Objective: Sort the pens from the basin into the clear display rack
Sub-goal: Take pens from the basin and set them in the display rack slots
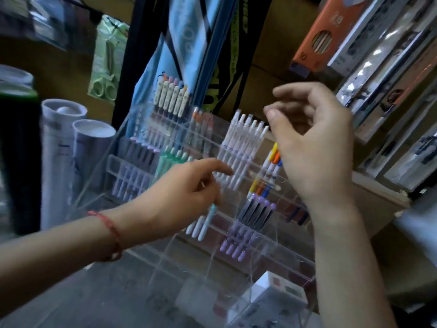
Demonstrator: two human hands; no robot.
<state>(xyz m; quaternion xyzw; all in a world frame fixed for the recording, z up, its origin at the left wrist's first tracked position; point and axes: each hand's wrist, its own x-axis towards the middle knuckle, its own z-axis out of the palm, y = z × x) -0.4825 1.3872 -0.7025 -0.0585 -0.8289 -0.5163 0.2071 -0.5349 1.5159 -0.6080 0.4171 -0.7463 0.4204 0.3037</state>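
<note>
One pen (pixel 208 221) between left fingers (pixel 211 191)

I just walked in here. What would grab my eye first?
The clear rack in the middle, filled with rows of pens, such as the white pens near its top. In front, the left hand, with a red bracelet on its wrist, touches a blue-tipped pen low in the rack, while the right hand hangs empty, loosely curled, to the right.

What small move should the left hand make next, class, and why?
Probably slide the pen fully down beside the white pens and release it: the left hand grips its top, and its lower end seems already inside the rack.
</note>
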